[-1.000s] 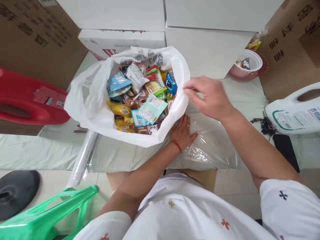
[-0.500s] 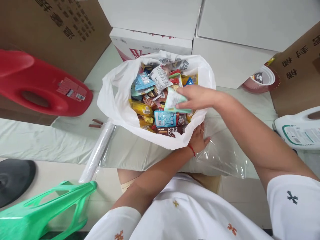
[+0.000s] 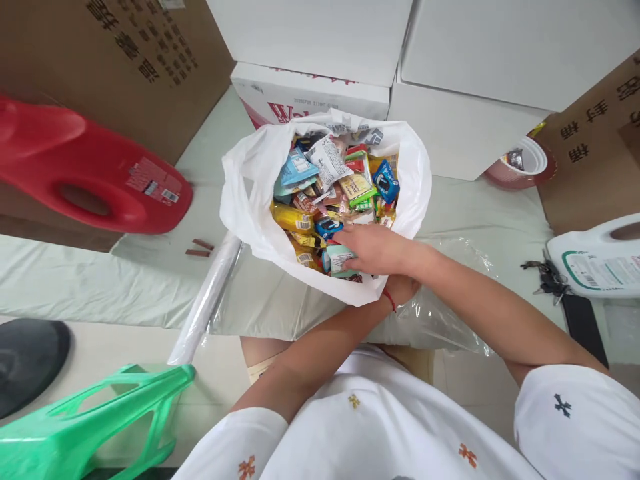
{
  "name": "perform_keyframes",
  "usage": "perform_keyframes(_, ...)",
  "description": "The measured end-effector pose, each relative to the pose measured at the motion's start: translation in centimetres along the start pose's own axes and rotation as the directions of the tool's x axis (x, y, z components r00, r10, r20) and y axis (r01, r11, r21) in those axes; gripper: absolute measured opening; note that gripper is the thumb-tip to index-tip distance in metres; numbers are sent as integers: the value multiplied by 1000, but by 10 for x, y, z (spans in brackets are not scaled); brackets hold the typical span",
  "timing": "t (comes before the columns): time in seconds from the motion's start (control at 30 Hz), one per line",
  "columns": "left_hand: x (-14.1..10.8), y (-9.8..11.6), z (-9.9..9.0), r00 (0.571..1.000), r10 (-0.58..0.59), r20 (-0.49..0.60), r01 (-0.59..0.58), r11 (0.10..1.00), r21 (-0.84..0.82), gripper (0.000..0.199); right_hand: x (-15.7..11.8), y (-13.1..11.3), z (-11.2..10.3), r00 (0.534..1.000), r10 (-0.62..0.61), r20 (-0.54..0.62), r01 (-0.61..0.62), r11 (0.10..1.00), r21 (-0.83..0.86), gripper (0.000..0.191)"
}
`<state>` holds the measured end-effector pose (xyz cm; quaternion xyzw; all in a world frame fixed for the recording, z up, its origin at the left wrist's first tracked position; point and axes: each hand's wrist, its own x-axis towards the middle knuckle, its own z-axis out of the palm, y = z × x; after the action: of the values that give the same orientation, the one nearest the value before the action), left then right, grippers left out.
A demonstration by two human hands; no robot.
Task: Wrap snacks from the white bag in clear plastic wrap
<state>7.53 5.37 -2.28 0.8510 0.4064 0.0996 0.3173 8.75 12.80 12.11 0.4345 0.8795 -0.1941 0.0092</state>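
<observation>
A white plastic bag stands wide open on the cloth-covered table, full of small wrapped snacks in many colours. Inside its near right part, my right hand has its fingers closed on a pale green snack packet. A blue packet lies just beyond those fingertips. My left hand, with a red string at the wrist, rests against the outside of the bag on the near right. My right forearm crosses above it, and its fingers are mostly hidden.
White boxes stand behind the bag. A red jug is at left, a white jug at right with keys and a black phone-like slab. Clear plastic film and a plastic roll lie near the front edge.
My right hand has moved nearer and lower in the bag with the pale green packet. Yellow and blue packets it covered now show. My left hand is now more hidden.
</observation>
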Motion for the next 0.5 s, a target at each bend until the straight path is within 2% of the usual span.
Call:
perform_keyframes(0.07,-1,1,0,1000,1,30,-1,1000,1,44,-21,-4,-4,985,89,-149,-73,991,110,38)
perform_keyframes(0.1,-1,1,-1,999,1,45,-1,1000,1,46,-36,-2,-7,954,157,-257,-105,973,205,40)
perform_keyframes(0.13,-1,0,-2,999,-4,49,4,1000,3,49,-53,2,-11,897,242,-371,-120,939,322,43)
perform_keyframes(0.17,0,0,-3,999,-9,46,9,1000,8,53,-73,8,-15,815,346,-466,-118,885,450,46)
perform_keyframes(0.23,0,-1,-5,1000,-9,27,8,999,31,67,-117,26,-16,604,583,-544,-83,724,685,46)
perform_keyframes(0.27,0,-2,-6,1000,-5,16,4,999,47,72,-139,37,-13,506,692,-514,-66,626,777,45)
perform_keyframes(0.3,0,-2,-6,1000,2,7,-2,998,64,76,-160,48,-6,435,781,-448,-70,525,848,46)
perform_keyframes(0.33,1,-3,-6,1000,10,3,-10,997,78,79,-179,59,5,399,849,-346,-104,417,903,46)
perform_keyframes(0.37,1,-3,-6,1000,16,5,-16,996,90,81,-195,69,18,382,893,-239,-157,317,935,47)
perform_keyframes(0.43,1,-4,-5,1000,23,7,-23,994,110,81,-214,85,49,403,914,-51,-276,174,945,49)
perform_keyframes(0.5,0,-4,-5,999,32,-8,-31,992,124,79,-219,94,79,415,910,22,-375,149,915,48)
